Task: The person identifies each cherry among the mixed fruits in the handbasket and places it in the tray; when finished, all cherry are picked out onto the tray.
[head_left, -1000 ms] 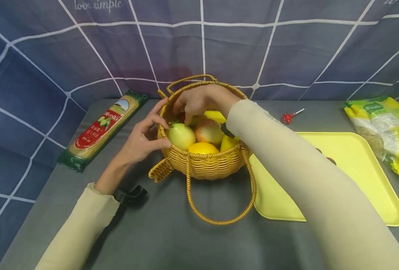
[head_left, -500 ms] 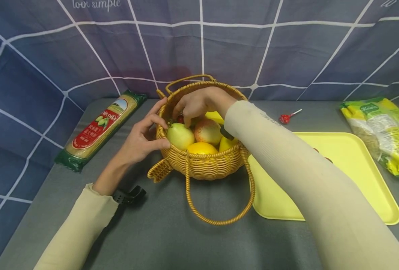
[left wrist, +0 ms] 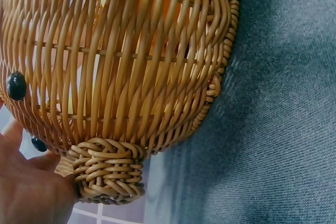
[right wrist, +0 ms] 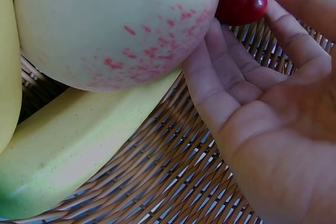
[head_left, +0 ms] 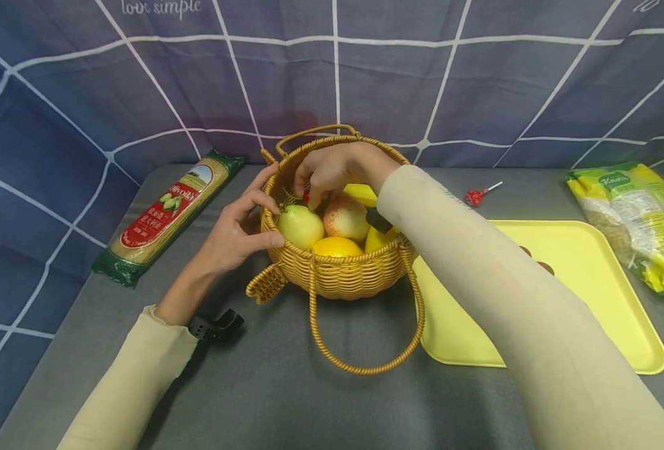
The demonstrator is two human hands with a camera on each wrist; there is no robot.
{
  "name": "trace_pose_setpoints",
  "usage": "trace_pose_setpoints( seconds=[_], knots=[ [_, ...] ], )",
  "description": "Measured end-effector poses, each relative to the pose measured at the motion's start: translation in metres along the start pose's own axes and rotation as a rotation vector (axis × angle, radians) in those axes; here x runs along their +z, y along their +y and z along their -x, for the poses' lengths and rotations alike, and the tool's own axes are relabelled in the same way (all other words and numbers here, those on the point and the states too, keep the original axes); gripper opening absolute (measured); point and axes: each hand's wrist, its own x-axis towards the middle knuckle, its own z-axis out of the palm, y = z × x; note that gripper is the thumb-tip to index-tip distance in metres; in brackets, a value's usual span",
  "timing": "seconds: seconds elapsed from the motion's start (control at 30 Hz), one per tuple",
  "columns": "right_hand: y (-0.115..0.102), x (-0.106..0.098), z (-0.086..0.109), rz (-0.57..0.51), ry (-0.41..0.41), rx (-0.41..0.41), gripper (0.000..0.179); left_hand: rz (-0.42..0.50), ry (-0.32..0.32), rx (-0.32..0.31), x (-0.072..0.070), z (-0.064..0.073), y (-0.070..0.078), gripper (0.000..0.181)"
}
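A wicker basket (head_left: 348, 281) stands at the centre, holding several fruits. My left hand (head_left: 236, 228) grips its left rim, thumb at the front and fingers spread along the edge. Reaching over the rim, my right hand (head_left: 332, 170) is inside the basket. Its fingers pinch a red cherry tomato (right wrist: 241, 1), close beside a pale peach (right wrist: 115, 24) with pink flecks; a banana (right wrist: 79, 145) lies under the peach. In the head view, a green stem shows near the tomato, behind a green pear (head_left: 300, 227). An orange (head_left: 337, 247) sits in front.
A yellow tray (head_left: 596, 300) with small dark red pieces lies right, partly covered by my right sleeve. Behind it is a red lollipop (head_left: 475, 197). A yellow-green food bag (head_left: 635, 219) is far right; a spaghetti pack (head_left: 165, 215) lies left. The basket handle (head_left: 365, 370) hangs forward.
My right hand has shifted slightly right and lifted a little inside the basket, with the red tomato showing at its fingertips. The left hand stays on the rim.
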Motion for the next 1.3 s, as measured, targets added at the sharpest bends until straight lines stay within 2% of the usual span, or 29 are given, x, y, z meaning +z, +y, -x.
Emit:
trace_pose_setpoints(
  seconds=[0.3, 0.47, 0.6, 0.77, 0.93, 1.13, 1.3],
  knots=[
    [0.003, -0.002, 0.003, -0.035, -0.018, -0.055, 0.024, 0.004, 0.0, 0.011, 0.0, 0.0, -0.001, 0.063],
    [-0.001, -0.006, 0.009, -0.052, -0.041, -0.006, 0.04, 0.001, 0.003, 0.006, -0.001, 0.0, 0.0, 0.064],
    [-0.007, -0.016, 0.02, 0.036, -0.057, 0.02, 0.049, 0.011, 0.009, 0.002, -0.002, 0.002, 0.001, 0.063],
    [-0.011, -0.027, 0.05, 0.117, -0.037, -0.026, 0.043, 0.014, 0.005, -0.002, -0.001, -0.001, -0.001, 0.059],
    [-0.007, -0.025, 0.084, 0.15, 0.043, -0.169, 0.032, 0.025, 0.018, 0.012, -0.001, -0.003, -0.002, 0.06],
    [0.019, -0.005, 0.124, 0.053, 0.167, -0.334, 0.027, 0.031, 0.009, 0.009, 0.0, -0.003, -0.003, 0.06],
    [0.055, 0.02, 0.17, -0.076, 0.29, -0.377, 0.025, 0.023, 0.011, 0.011, 0.004, -0.005, -0.002, 0.061]
  ],
)
